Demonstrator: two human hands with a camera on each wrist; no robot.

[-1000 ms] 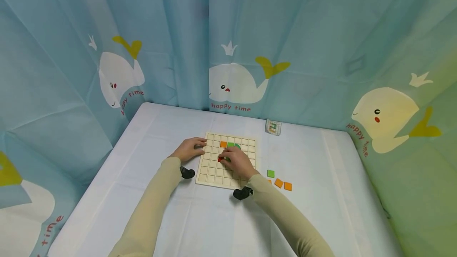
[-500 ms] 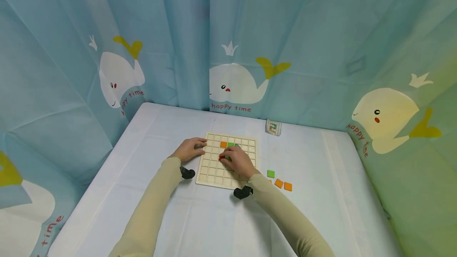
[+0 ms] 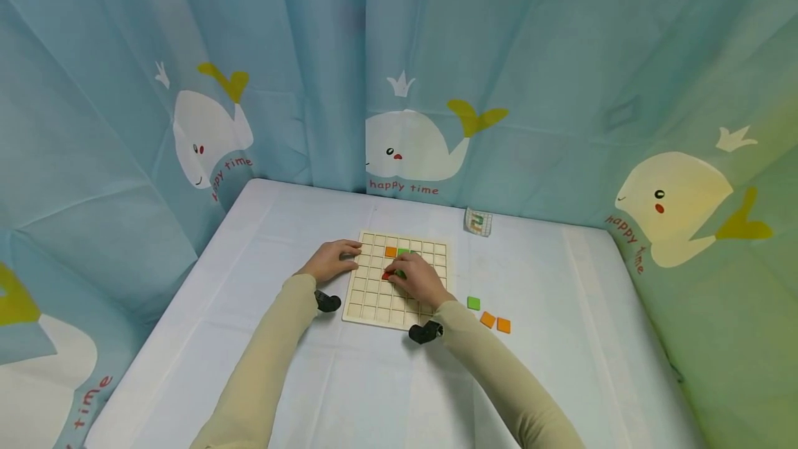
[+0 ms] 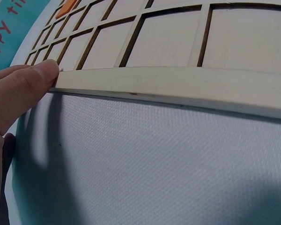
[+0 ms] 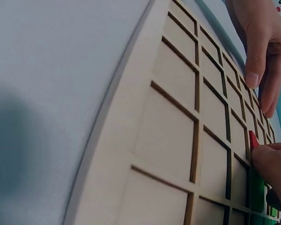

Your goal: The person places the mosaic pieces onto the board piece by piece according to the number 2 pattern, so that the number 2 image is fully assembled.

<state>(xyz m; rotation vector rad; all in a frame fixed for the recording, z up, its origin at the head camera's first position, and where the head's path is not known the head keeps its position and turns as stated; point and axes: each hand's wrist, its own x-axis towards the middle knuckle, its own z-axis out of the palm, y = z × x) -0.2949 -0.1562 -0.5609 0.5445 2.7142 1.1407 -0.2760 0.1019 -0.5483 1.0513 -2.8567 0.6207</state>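
A pale wooden grid board [image 3: 366,313] lies on the table. My left hand [image 3: 327,262] rests at its left edge, fingers spread, with the thumb [image 4: 47,71] touching the rim. Over the board's middle, my right hand [image 3: 421,280] pinches a red tile [image 3: 387,275]; in the right wrist view that red tile [image 5: 253,138] stands tilted by the thumb. A dark green piece [image 5: 257,191] sits in the grid beside it, partly covered by the hand. Farther back, an orange tile [image 3: 391,252] and a light green tile [image 3: 403,251] occupy neighbouring cells.
Right of the board lie a loose green tile [image 3: 474,303] and two orange tiles, one [image 3: 503,325] farthest right. A small printed pattern card [image 3: 478,222] is near the table's back edge. Whale-printed curtains [image 3: 411,144] enclose the table.
My right hand has shifted slightly right and back, still pinching the red tile. It now hides a dark green piece at the back. My left hand stays put.
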